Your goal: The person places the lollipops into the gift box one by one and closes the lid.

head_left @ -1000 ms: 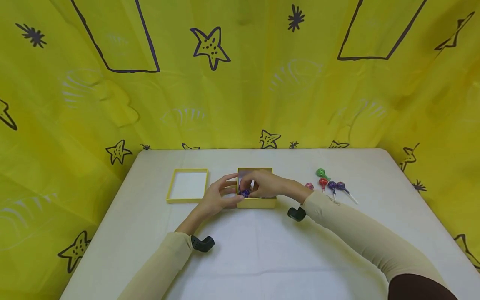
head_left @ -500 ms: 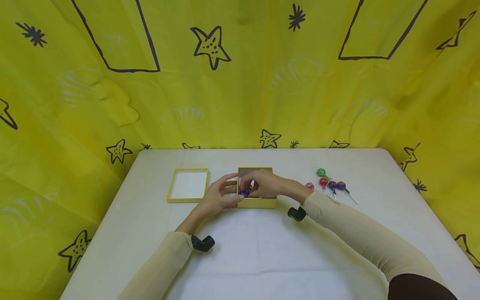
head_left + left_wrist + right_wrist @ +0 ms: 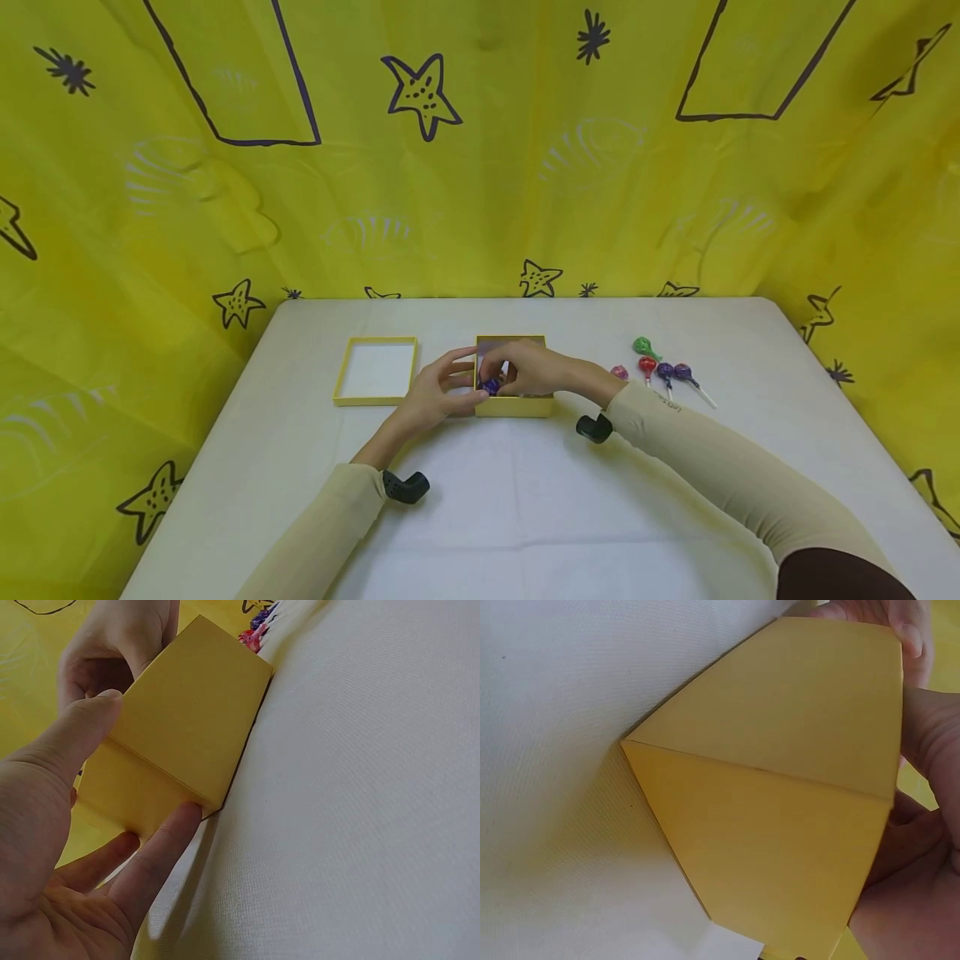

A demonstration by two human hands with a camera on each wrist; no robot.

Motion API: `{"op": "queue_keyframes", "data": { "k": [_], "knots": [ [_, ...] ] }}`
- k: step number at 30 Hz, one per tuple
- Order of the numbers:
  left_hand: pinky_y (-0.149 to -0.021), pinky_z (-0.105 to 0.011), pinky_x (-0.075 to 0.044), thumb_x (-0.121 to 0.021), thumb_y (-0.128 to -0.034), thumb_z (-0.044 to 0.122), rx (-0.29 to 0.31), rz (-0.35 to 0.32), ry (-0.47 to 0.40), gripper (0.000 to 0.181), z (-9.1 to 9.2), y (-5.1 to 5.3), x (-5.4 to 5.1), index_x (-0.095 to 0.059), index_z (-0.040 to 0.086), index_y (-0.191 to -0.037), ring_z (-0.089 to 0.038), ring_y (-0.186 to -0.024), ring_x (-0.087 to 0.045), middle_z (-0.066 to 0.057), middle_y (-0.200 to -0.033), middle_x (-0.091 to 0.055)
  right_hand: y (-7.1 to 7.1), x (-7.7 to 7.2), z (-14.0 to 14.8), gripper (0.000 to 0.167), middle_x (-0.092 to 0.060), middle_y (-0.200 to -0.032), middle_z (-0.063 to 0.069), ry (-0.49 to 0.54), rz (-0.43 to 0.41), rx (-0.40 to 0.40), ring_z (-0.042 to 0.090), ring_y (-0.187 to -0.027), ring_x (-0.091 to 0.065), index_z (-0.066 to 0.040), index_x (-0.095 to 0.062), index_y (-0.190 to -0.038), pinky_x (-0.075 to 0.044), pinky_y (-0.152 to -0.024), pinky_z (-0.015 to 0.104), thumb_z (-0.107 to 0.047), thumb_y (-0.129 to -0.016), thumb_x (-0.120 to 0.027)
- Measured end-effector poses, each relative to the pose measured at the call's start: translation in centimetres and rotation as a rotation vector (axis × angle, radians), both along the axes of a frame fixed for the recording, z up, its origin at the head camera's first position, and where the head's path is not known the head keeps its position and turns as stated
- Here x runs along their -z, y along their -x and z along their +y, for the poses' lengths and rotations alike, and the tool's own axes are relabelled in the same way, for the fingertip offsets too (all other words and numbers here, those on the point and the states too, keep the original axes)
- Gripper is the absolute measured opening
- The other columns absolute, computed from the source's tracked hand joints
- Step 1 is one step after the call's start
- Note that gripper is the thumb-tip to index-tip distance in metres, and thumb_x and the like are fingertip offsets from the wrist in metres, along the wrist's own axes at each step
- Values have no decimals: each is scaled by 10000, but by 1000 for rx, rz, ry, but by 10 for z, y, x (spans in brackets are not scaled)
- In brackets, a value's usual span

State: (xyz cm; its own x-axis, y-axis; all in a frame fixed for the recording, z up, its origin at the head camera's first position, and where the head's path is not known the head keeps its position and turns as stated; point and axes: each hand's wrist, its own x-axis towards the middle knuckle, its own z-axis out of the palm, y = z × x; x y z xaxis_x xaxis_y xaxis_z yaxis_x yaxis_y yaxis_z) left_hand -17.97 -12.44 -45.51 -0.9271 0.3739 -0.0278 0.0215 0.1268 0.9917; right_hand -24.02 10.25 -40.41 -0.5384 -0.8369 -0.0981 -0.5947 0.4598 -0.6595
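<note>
My left hand [image 3: 431,396] holds the left end of a yellow cardboard box [image 3: 513,407], its thumb at the near corner. In the left wrist view, the fingertips [image 3: 184,814] lie against the box's outer wall. The right hand [image 3: 528,368] reaches down inside that box from the right, fingers bent. Between its thumb and fingers shows a purple-wrapped lollipop [image 3: 491,386], its stick out of sight. In the right wrist view the box walls [image 3: 765,705] cover the fingertips and everything inside.
Left of the box lies its shallow yellow-rimmed lid [image 3: 367,401], white inside up. To the right are loose lollipops: green [image 3: 642,345], red [image 3: 647,364], pink [image 3: 618,372] and two purple ones [image 3: 682,372]. A yellow curtain [image 3: 480,208] hangs behind the white-covered table [image 3: 525,500].
</note>
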Motion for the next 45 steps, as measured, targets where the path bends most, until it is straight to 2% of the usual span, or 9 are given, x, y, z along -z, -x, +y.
{"op": "queue_keyframes", "data": {
  "k": [11,15,18,24,30,38,45],
  "knots": [
    [-817,-438,-620,-807,-899,90,-4,-8,-4,755,0,0,-1,-445,214,-1550,-406,-1338,-522,-213,-1526,-462,-1,-7,4,219,-687,-1038,4,25,-35,-10,218,-889,-664,-112,-716,-1107,-585,-776,249,-32,-912,-773],
    [-815,-435,-621,-810,-895,89,-8,-13,-8,757,1,-1,0,-448,212,-1548,-409,-1332,-526,-217,-1523,-467,-1,-10,7,233,-702,-1049,25,31,-15,-19,239,-959,-666,-94,-708,-1126,-585,-788,246,-29,-910,-771],
    [-825,-435,-618,-814,-893,94,-13,-1,8,759,1,-1,2,-448,212,-1548,-405,-1319,-543,-219,-1513,-479,-2,-17,11,228,-714,-1055,60,21,26,-15,219,-943,-676,-80,-709,-1140,-582,-787,251,-45,-921,-760],
    [-906,-440,-593,-823,-895,150,-37,37,72,765,1,-1,-1,-439,188,-1556,-389,-1288,-575,-209,-1491,-512,-3,-38,25,284,-715,-1107,79,3,103,43,191,-884,-670,-96,-708,-1204,-576,-785,282,-109,-928,-774],
    [-958,-448,-569,-833,-886,154,-35,38,78,783,2,0,-1,-434,160,-1560,-378,-1285,-580,-204,-1488,-520,-5,-54,46,279,-717,-1143,57,36,157,73,192,-889,-668,-106,-712,-1184,-589,-810,368,-94,-914,-780],
    [-951,-429,-573,-839,-879,154,-32,34,70,785,1,0,0,-442,169,-1557,-364,-1290,-574,-194,-1490,-517,-6,-58,81,308,-717,-1143,40,-7,182,171,170,-901,-674,-135,-712,-1209,-594,-831,396,-111,-911,-790],
    [-928,-436,-584,-829,-889,154,-19,37,55,782,0,0,1,-431,169,-1562,-371,-1299,-566,-202,-1496,-505,-7,-52,107,308,-714,-1102,19,15,182,230,152,-886,-684,-133,-702,-1205,-600,-814,394,-116,-912,-794]
  ]
}}
